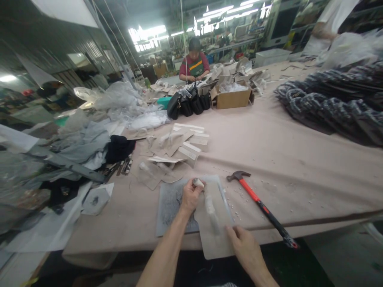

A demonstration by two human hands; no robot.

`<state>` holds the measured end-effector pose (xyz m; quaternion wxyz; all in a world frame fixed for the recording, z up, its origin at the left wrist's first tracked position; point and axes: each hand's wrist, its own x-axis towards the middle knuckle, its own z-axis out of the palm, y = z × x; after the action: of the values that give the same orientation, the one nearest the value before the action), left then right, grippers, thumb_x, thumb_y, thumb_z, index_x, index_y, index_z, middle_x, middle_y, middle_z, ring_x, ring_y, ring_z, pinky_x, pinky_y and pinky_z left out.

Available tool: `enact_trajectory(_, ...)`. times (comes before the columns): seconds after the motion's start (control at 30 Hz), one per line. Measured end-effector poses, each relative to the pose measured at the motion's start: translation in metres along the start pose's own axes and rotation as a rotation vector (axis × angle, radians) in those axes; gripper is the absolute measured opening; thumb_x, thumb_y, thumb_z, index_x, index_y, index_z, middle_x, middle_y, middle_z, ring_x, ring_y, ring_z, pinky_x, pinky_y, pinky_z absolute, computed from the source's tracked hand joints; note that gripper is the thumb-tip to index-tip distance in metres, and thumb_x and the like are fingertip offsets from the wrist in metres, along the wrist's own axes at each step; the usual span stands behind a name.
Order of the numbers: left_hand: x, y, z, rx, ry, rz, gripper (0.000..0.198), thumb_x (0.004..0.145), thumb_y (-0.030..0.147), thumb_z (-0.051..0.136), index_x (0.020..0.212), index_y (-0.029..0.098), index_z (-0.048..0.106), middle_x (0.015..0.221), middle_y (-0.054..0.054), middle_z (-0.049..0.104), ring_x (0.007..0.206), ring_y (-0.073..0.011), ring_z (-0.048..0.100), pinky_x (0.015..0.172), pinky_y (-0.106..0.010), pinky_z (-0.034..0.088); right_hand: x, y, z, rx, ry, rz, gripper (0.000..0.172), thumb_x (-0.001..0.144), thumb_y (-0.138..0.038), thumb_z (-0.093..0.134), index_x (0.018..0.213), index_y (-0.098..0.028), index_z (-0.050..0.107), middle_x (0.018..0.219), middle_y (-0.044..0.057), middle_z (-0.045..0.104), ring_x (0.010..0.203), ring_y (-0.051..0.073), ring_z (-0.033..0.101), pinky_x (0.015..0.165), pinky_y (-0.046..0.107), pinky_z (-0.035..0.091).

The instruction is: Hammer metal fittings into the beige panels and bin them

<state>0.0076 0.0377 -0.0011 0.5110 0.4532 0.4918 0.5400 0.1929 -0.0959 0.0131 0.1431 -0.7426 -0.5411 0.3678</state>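
Note:
A beige flat panel, like a cut bag piece, lies partly over a grey board and reaches past the table's front edge. A pale strip wrapped in clear plastic runs down its middle. My left hand is closed at the panel's far end around a short, pale, rounded piece with a darker tip; whether it is joined to the strip I cannot tell. My right hand pinches the panel's near right edge between thumb and fingers. To the right lies a claw hammer with a red and black handle.
Beige panels are piled beyond the board. Black bags and a cardboard box stand farther back. Dark bag pieces fill the right side, plastic-wrapped goods the left. A person sits across the table.

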Motion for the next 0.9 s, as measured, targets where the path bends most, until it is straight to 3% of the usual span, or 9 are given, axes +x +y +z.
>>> enact_trajectory(0.2,-0.002,0.003,0.001,0.076,-0.03,0.022,0.024,0.078,0.033,0.07,0.094,0.015,0.067,0.09,-0.007,0.074,0.082,-0.0185,0.068,0.074,-0.025,0.051,0.026,0.023,-0.053,-0.438,0.465,-0.253,0.03,0.095,-0.036,0.044,0.098,-0.016,0.067,0.093,0.012,0.069,0.083,0.026,0.064,0.073,0.033,0.042)
enact_trajectory(0.27,-0.002,0.003,0.002,0.1,-0.034,0.033,0.024,0.078,0.032,0.07,0.095,0.015,0.067,0.091,-0.007,0.074,0.081,-0.0185,0.068,0.074,-0.026,0.051,0.041,0.034,-0.067,-0.555,0.531,-0.291,0.029,0.094,-0.034,0.047,0.101,-0.013,0.065,0.098,0.015,0.066,0.089,0.029,0.061,0.077,0.035,0.042)
enact_trajectory(0.4,-0.003,0.003,0.003,0.129,-0.038,0.04,0.024,0.077,0.03,0.068,0.095,0.014,0.068,0.092,-0.008,0.074,0.081,-0.0188,0.068,0.074,-0.026,0.051,0.064,0.046,-0.082,-0.666,0.405,-0.209,0.027,0.093,-0.035,0.05,0.103,-0.013,0.062,0.09,0.013,0.062,0.083,0.028,0.06,0.07,0.035,0.041)
enact_trajectory(0.53,-0.003,0.004,0.003,0.167,-0.05,0.055,0.021,0.078,0.028,0.065,0.095,0.015,0.067,0.089,-0.006,0.073,0.079,-0.0181,0.066,0.073,-0.026,0.05,0.077,0.043,-0.09,-0.634,0.247,-0.126,0.021,0.093,-0.031,0.048,0.1,-0.015,0.059,0.09,0.012,0.061,0.08,0.026,0.06,0.065,0.033,0.037)
enact_trajectory(0.63,-0.001,0.005,0.003,0.216,-0.082,0.077,0.019,0.078,0.026,0.063,0.094,0.016,0.066,0.086,-0.005,0.072,0.077,-0.0173,0.064,0.072,-0.025,0.049,0.082,0.034,-0.095,-0.347,0.086,-0.016,0.009,0.086,-0.026,0.053,0.087,-0.018,0.056,0.077,0.006,0.058,0.069,0.021,0.057,0.06,0.03,0.035)
enact_trajectory(0.7,0.002,0.007,0.001,0.251,-0.131,0.087,0.017,0.079,0.024,0.061,0.093,0.016,0.066,0.084,-0.003,0.07,0.076,-0.0167,0.063,0.071,-0.025,0.047,0.081,0.025,-0.095,0.075,-0.095,0.085,0.004,0.079,-0.022,0.054,0.08,-0.02,0.051,0.066,0.0,0.052,0.059,0.016,0.051,0.055,0.028,0.036)
enact_trajectory(0.8,0.005,0.01,-0.001,0.296,-0.216,0.106,0.014,0.078,0.021,0.06,0.09,0.016,0.064,0.081,-0.002,0.068,0.075,-0.0159,0.06,0.071,-0.024,0.045,0.076,0.007,-0.09,0.714,-0.342,0.278,0.01,0.075,-0.022,0.053,0.077,-0.022,0.044,0.06,-0.006,0.043,0.045,0.01,0.039,0.045,0.024,0.034)
enact_trajectory(0.9,0.002,0.012,-0.001,0.351,-0.248,0.153,0.014,0.078,0.019,0.059,0.09,0.017,0.065,0.08,-0.001,0.066,0.075,-0.0155,0.057,0.07,-0.024,0.043,0.065,-0.015,-0.089,0.866,-0.321,0.355,0.016,0.08,-0.029,0.054,0.076,-0.023,0.039,0.057,-0.009,0.037,0.04,0.007,0.032,0.039,0.021,0.029)
